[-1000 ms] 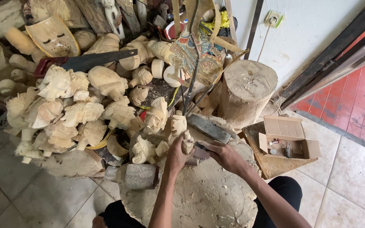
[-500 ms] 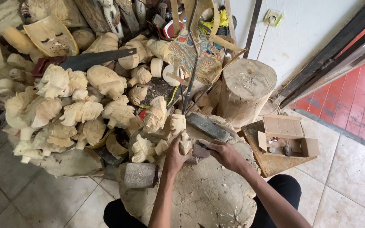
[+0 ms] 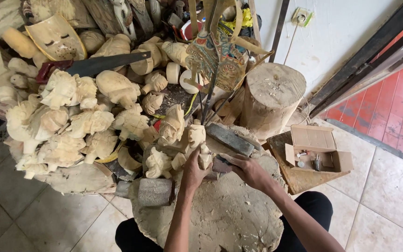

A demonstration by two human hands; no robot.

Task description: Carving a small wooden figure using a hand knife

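The person sits at a broad, pale slab of wood (image 3: 220,219) that serves as the worktop, legs in black below the frame's lower edge. A stubby wooden mallet (image 3: 154,192) lies on its side at the slab's left edge, untouched. The left hand (image 3: 194,170) is wrapped around a small pale wooden carving (image 3: 204,157), gripping it low so that its upper end stands clear above the fingers. The right hand (image 3: 248,170) is closed on a dark-handled tool (image 3: 221,164) whose tip points at the carving; the blade itself is too small to make out. The carving sits at the slab's far edge, between the two hands.

The piece is probably light and stiff, dry softwood by its colour, not slippery, but with thin cut details that could chip. Holding it around the thick lower body, as the left hand does, looks the safest grip.

Just beyond the hands a flat grey sharpening stone (image 3: 229,138) lies slantwise. To the right an open cardboard box (image 3: 318,144) of small bits rests on a board. Left of the hands spreads a heap of unfinished carved figures (image 3: 71,126), with a handsaw (image 3: 94,65) with a red handle laid across it. Farther off stands a cut log stump (image 3: 271,100), a painted flat puppet (image 3: 215,53) on sticks, and a pale carved mask (image 3: 57,39) leaning at the back.
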